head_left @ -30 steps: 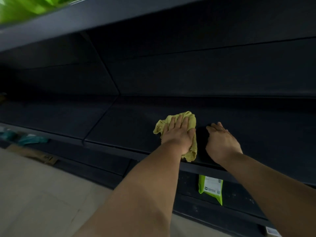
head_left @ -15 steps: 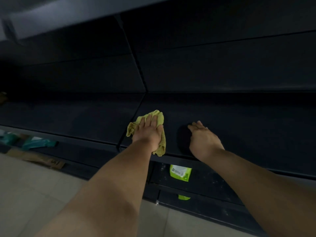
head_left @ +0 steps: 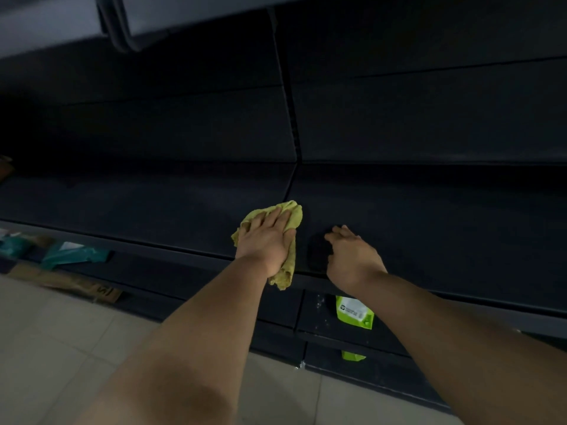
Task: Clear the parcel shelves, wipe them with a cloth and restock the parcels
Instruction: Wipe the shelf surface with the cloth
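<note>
My left hand (head_left: 266,240) presses flat on a yellow-green cloth (head_left: 290,219) on the dark shelf (head_left: 429,228), near the seam between two shelf panels. The cloth's tail hangs over the shelf's front edge. My right hand (head_left: 352,256) rests on the same shelf just to the right, fingers loosely curled, nothing in it. A lime-green parcel (head_left: 354,312) lies on the shelf below, under my right wrist.
Teal parcels (head_left: 73,254) and a brown cardboard parcel (head_left: 64,282) lie on the lower shelf at the left. Another green parcel edge (head_left: 352,355) shows on the lowest level. A higher shelf's underside (head_left: 184,13) overhangs. Pale tiled floor (head_left: 61,348) lies in front.
My left hand has slid the cloth leftward along the shelf toward the panel seam, and my right hand followed. My view has shifted right, so the seam sits nearer the middle.
</note>
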